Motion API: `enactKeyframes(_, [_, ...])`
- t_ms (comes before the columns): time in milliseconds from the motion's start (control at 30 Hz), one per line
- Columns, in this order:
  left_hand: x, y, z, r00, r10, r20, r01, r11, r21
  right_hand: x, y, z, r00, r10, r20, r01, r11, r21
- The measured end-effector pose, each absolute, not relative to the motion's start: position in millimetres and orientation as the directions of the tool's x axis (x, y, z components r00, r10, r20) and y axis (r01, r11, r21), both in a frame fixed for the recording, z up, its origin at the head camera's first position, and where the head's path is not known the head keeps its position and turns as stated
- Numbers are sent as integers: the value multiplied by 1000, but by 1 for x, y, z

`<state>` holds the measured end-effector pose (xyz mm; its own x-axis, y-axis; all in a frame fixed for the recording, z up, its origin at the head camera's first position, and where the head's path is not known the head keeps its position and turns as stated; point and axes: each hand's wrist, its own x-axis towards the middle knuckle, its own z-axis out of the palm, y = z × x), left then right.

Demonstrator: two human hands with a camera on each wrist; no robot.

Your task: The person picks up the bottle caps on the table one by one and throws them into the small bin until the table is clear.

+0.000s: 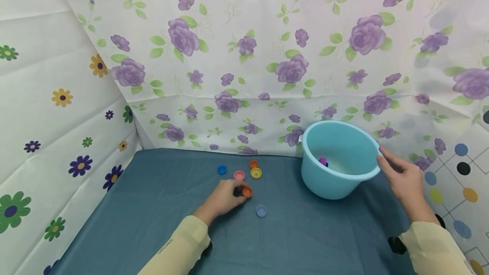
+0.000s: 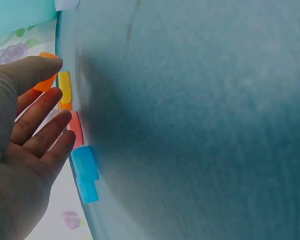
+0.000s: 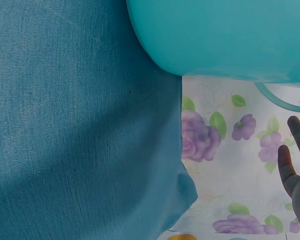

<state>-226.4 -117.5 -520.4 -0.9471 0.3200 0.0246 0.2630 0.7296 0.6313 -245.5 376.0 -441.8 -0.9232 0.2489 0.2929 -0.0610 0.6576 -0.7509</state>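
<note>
Sleeves (image 1: 181,245), 2 | left grip (image 1: 226,196) pinches 1 orange cap (image 1: 247,192) over table (image 1: 305,237), other fingers (image 2: 47,134) loose | 5 more on table: blue cap (image 1: 222,169), pink cap (image 1: 239,175), second orange cap (image 1: 254,164), yellow cap (image 1: 256,173), pale-blue cap (image 1: 261,211) | 1 bucket (image 1: 328,185), right grip (image 1: 406,181) pinching its rim (image 1: 344,176); contents (image 1: 323,161) magenta and dark blue, count unclear

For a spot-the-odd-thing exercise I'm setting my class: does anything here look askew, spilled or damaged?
Nothing looks plainly spilled or damaged. The light-blue bucket looks askew: in the head view its rim slopes down toward the right hand, though the camera angle may explain that.
</note>
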Motion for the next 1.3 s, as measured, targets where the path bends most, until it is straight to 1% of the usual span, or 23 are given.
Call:
enactKeyframes(167, [-229,-121,-514,-966,249,63,226,708,669,-246,376,-443,-924,251,289,-57,655,-754])
enactKeyframes(333, [-233,-124,-508,-975,166,146,219,649,729,-245,376,-442,-925,249,288,-59,654,-754])
enactKeyframes(467, [-238,-126,-502,-975,91,204,215,633,744,-245,375,-441,-925,252,284,-51,658,-751])
enactKeyframes(600, [-244,-128,-494,-976,25,215,186,608,772,-244,376,-440,-926,255,279,-44,662,-748])
enactKeyframes(733, [-248,-129,-487,-981,-23,193,147,566,811,-244,376,-440,-928,251,276,-44,662,-749])
enactKeyframes(867, [-252,-129,-480,-982,-49,183,130,530,838,-244,375,-439,-926,251,281,-48,660,-750])
enactKeyframes(967, [-254,-128,-474,-978,-55,201,142,525,839,-244,375,-439,-926,250,282,-52,657,-752])
enactKeyframes(1300, [-262,-118,-456,-973,-50,227,162,553,817,-244,375,-439,-928,245,280,-52,658,-751])
